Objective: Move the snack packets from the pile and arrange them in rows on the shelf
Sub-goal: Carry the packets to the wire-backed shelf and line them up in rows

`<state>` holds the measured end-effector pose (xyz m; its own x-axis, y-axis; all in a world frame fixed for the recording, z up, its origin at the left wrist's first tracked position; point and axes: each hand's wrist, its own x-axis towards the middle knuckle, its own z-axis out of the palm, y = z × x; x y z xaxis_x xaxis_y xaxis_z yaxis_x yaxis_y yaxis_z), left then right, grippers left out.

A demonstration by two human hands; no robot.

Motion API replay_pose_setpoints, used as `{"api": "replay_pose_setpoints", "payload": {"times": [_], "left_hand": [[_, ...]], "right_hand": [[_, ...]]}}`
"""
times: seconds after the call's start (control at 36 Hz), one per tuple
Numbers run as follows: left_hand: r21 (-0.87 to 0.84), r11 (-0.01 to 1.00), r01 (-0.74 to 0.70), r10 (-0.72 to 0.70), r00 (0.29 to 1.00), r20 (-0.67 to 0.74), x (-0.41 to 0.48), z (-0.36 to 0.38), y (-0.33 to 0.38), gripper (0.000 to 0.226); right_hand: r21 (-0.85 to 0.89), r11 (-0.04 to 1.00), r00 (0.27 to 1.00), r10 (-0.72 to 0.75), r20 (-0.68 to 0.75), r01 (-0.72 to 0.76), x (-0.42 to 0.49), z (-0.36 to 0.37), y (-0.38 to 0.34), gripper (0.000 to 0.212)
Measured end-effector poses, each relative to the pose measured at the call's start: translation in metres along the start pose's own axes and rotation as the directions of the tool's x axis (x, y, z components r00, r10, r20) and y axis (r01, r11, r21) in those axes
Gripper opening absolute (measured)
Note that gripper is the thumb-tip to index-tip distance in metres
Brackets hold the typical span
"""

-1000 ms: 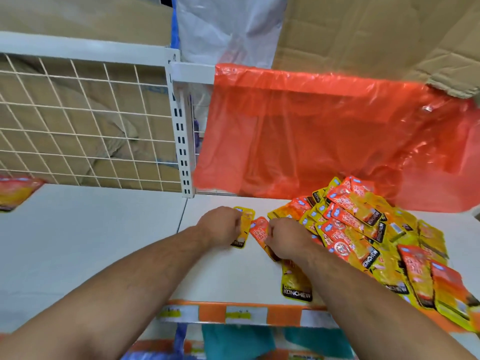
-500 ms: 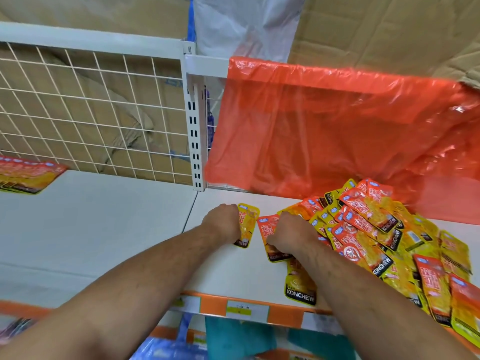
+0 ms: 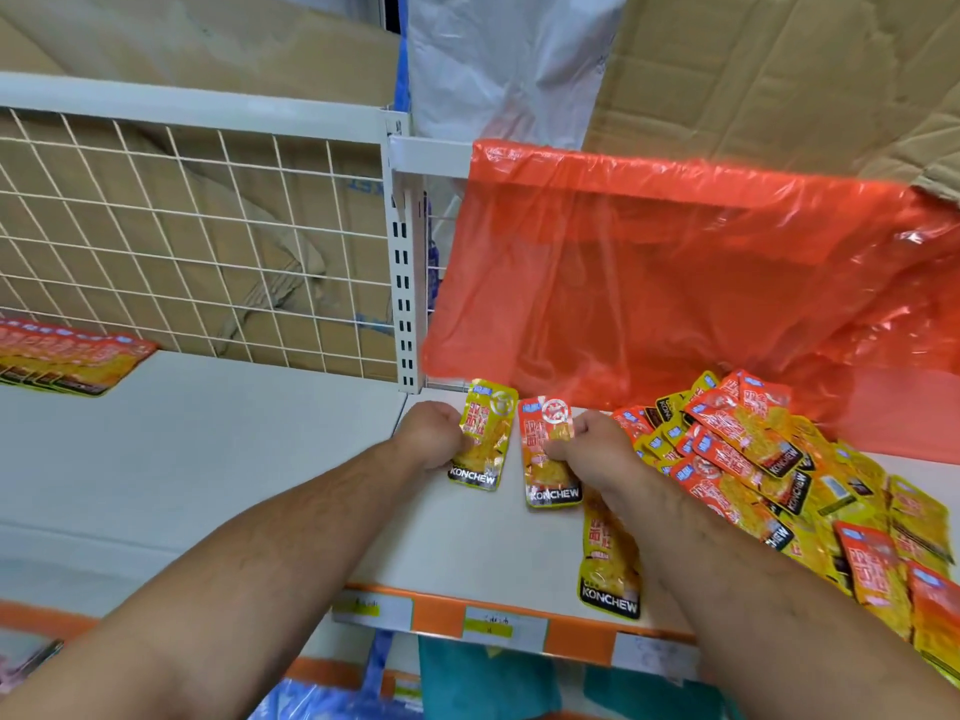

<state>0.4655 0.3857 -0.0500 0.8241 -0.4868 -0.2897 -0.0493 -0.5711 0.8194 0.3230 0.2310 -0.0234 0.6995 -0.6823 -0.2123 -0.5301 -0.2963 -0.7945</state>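
Note:
A pile of red and yellow KONCHEW snack packets point(image 3: 769, 475) lies on the right part of the white shelf point(image 3: 218, 459). My left hand point(image 3: 431, 439) grips a yellow packet point(image 3: 485, 433) by its left edge. My right hand point(image 3: 592, 449) pinches a red packet point(image 3: 545, 459) just to the right of it. Both packets lie flat on the shelf side by side, tops toward the back. Another yellow packet point(image 3: 610, 569) lies partly under my right forearm near the front edge. A row of arranged packets point(image 3: 67, 361) sits at the far left.
A red plastic bag point(image 3: 675, 283) hangs behind the pile. A white wire mesh back point(image 3: 182, 241) and a slotted upright post point(image 3: 402, 283) stand behind the shelf, cardboard beyond. The shelf front carries an orange price strip point(image 3: 498, 621).
Both hands have pushed their packets toward the back of the shelf and straightened them, so they now lie parallel. The camera has swung left, bringing the arranged row at the far left into view.

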Motion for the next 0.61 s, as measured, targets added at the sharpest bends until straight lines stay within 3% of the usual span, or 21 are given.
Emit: {"api": "replay_pose_setpoints", "payload": {"times": [0.19, 0.28, 0.61], "left_hand": [[-0.263, 0.964, 0.036, -0.052, 0.997, -0.055, -0.015, -0.038, -0.006, 0.019], [-0.256, 0.966, 0.047, -0.072, 0.994, -0.086, -0.023, -0.056, -0.015, 0.020], [-0.226, 0.972, 0.057, -0.111, 0.966, -0.232, -0.022, -0.133, -0.055, 0.020]], "right_hand": [[0.232, 0.972, 0.996, -0.056, 0.073, 0.038, 0.002, 0.023, -0.020, 0.025], [0.262, 0.964, 0.991, -0.080, 0.111, 0.049, 0.003, 0.041, -0.031, 0.017], [0.322, 0.944, 0.972, -0.138, 0.191, 0.071, -0.001, 0.106, -0.089, 0.028]]}}
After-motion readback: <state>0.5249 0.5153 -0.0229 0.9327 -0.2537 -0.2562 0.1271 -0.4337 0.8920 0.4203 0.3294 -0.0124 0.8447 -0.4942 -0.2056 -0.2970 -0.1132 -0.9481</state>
